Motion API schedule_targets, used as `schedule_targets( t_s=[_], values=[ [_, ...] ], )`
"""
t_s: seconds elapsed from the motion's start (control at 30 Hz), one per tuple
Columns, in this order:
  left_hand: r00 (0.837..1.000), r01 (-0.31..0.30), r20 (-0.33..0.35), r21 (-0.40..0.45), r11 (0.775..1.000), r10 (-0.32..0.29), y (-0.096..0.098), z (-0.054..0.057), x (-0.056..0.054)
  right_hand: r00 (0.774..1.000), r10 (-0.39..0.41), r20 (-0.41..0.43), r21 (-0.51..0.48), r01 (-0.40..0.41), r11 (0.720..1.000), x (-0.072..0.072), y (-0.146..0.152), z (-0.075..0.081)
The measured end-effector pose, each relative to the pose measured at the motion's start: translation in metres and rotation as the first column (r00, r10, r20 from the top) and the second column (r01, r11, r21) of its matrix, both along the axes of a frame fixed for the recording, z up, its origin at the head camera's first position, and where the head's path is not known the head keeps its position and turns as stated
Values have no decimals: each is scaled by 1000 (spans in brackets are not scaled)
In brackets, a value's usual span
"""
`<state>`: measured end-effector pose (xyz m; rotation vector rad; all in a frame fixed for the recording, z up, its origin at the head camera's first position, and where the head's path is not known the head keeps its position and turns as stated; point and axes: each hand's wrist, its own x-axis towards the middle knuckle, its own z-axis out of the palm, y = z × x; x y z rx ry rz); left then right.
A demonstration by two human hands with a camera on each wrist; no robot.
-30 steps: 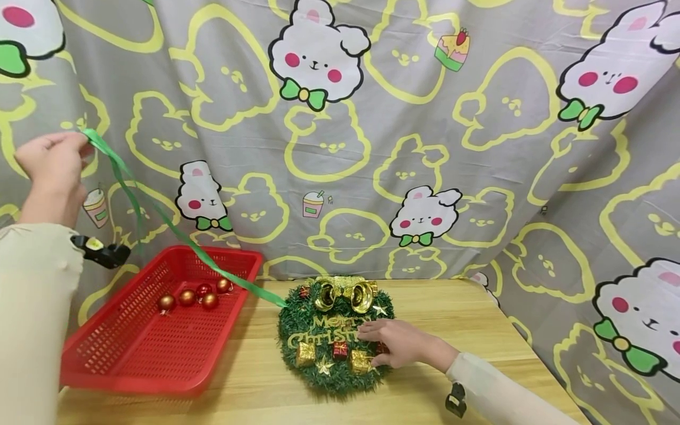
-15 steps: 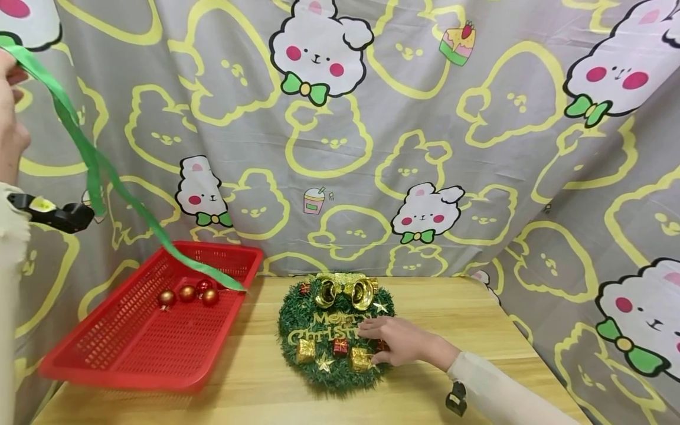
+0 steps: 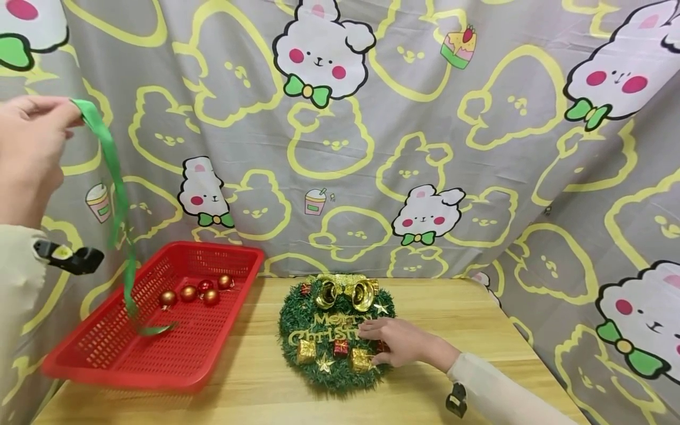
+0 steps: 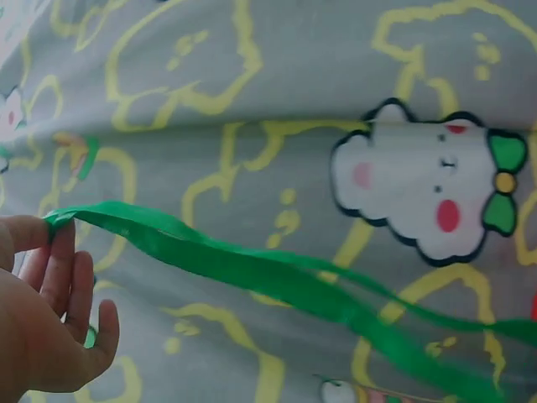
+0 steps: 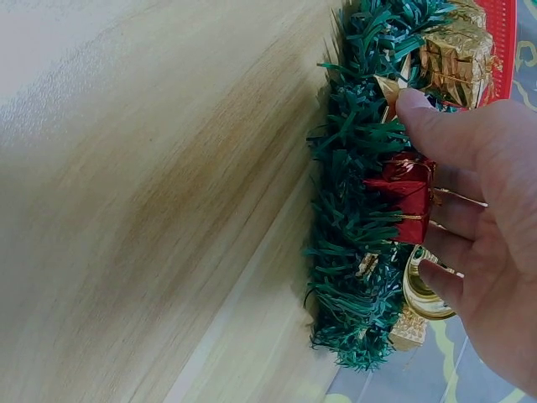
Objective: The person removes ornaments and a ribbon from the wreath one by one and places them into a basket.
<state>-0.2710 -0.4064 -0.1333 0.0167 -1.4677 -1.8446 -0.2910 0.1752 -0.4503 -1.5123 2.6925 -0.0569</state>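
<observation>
My left hand [image 3: 29, 156] is raised at the left of the head view, pinching one end of a green ribbon [image 3: 118, 195] between thumb and fingertips. From there the ribbon hangs down, its lower end over the red basket. In the left wrist view, two strands of ribbon [image 4: 243, 267] trail away from the pinch. A green Christmas wreath [image 3: 293, 316] lies on the table, with gold bells [image 3: 362, 295], small wrapped boxes and gold "Merry Christmas" lettering. On its right side rests my right hand [image 3: 406, 343], fingers extended over the lettering; the right wrist view shows its thumb [image 5: 428, 117] beside a gold star.
The red plastic basket [image 3: 223, 327] stands left of the wreath on the wooden table [image 3: 451, 307]. Several gold and red ball ornaments [image 3: 188, 293] lie inside it. A grey patterned curtain [image 3: 340, 230] hangs behind and along both sides.
The ribbon's far end has come away from the wreath's left side and now dangles over the basket. My left hand swung left and up, then back right. The right hand stayed put.
</observation>
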Motion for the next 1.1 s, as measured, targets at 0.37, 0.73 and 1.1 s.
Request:
schedule_targets(
  t_s=[0.37, 0.73, 1.1],
  values=[
    [989, 22, 146, -309, 951, 24, 35, -52, 19, 999, 37, -19, -19, -37, 999, 1, -1, 6],
    [962, 67, 244, -638, 767, 119, 59, -100, 22, 1000, 13, -7, 0, -13, 1000, -2, -1, 7],
    [930, 234, 343, -831, 504, 134, 58, -140, 5, 1000, 11, 9, 4, -11, 1000, 5, -1, 5]
  ],
)
